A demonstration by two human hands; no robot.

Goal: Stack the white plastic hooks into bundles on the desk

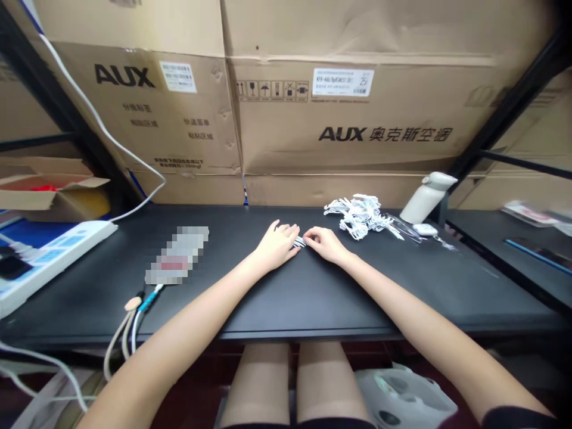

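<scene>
Several thin white strips lie close together on the black tabletop, between my two hands. My left hand rests over their left end, palm down with the fingers stretched out, and covers part of them. At their right end my right hand has thumb and fingertips pinched together; whatever sits in the pinch is too small to make out. A tangled pile of similar white strips lies farther back to the right.
A white bottle leans at the back right, near a small white case. To the left are a blurred-out phone-like object with a cable, a power strip and an open carton. Large cardboard boxes stand behind the table.
</scene>
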